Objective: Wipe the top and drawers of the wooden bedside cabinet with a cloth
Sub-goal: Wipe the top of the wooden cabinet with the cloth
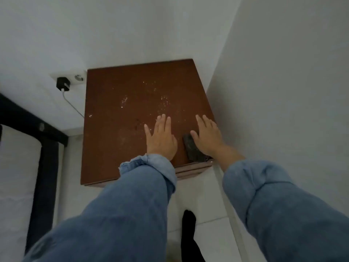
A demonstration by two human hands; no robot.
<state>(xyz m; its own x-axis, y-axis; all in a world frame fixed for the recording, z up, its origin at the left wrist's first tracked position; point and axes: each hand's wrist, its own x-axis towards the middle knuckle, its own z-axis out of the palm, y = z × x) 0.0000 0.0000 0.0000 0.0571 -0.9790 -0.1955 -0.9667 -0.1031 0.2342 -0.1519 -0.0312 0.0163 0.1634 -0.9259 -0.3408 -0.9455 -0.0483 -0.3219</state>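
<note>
Head view, from the left: a dark bed frame edges a pale mattress, and on the white wall behind it a black charger sits in a socket with a white cable hanging down. Right of that stands the wooden bedside cabinet, its brown top speckled with pale droplets or crumbs. The left hand lies flat and empty on the top, fingers spread, holding nothing. Just beside it the right hand presses palm-down, fingers extended, on a dark cloth at the cabinet's front right corner, near the wall.
</note>
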